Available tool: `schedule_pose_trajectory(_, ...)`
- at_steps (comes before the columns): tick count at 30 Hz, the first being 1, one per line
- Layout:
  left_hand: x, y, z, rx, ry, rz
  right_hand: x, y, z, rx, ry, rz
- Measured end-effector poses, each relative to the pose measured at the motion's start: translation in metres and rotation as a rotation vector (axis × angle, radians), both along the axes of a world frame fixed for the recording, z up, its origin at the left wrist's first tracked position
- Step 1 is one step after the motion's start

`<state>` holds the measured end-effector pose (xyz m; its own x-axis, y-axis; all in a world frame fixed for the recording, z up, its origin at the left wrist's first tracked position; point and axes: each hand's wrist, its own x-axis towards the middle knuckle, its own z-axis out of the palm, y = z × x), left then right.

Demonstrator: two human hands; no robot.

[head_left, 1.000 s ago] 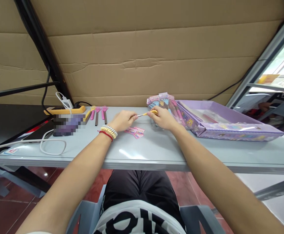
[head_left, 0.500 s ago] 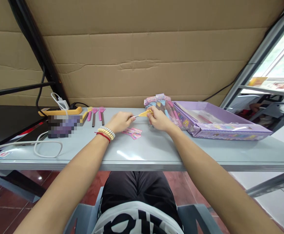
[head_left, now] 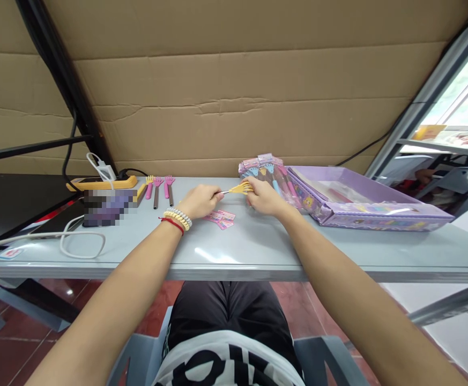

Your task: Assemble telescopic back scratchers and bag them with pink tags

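Observation:
Between my two hands stretches a back scratcher [head_left: 239, 188] with a yellow claw-shaped head and a thin metal shaft. My left hand [head_left: 201, 201] is closed around its handle end, which the fingers hide. At the yellow head, the fingers of my right hand [head_left: 264, 195] are closed on the tips. Small pink printed cards [head_left: 222, 219] lie on the table just below and between the hands. To the right of the right hand, clear bags hold several more scratchers [head_left: 272, 174] with blue and pink heads.
A shallow purple box [head_left: 386, 219] stands on the right of the grey table [head_left: 258, 252]. Several loose scratchers [head_left: 158, 187] lie at the back left, beside a yellow power strip [head_left: 109, 183], a blurred purple item [head_left: 107, 209] and a white cable [head_left: 83, 256]. Cardboard [head_left: 234, 80] walls the back.
Both hands keep almost the same place and hold on the scratcher. The right fingers have shifted slightly at the yellow head, and the whole view has moved a little.

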<state>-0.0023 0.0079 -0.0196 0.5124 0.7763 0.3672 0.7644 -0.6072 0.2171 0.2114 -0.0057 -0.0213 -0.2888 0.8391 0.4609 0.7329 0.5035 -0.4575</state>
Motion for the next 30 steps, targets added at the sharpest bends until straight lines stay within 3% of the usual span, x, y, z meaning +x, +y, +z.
schedule_pose_trajectory(16, 0.001, -0.008, 0.003, -0.058, -0.078, -0.032, -0.002, -0.003, 0.000, -0.021, 0.016, 0.001)
schedule_pose_trajectory(20, 0.001, -0.008, 0.004, -0.046, -0.090, -0.063, -0.004, -0.005, 0.004, -0.037, 0.099, 0.002)
schedule_pose_trajectory(26, 0.003, -0.007, 0.004, 0.026, -0.140, -0.086, -0.007, -0.009, 0.007, -0.183, 0.436, 0.201)
schedule_pose_trajectory(30, 0.007, -0.009, 0.004, 0.055, -0.176, -0.145, -0.012, -0.007, 0.005, -0.246, 0.474, 0.285)
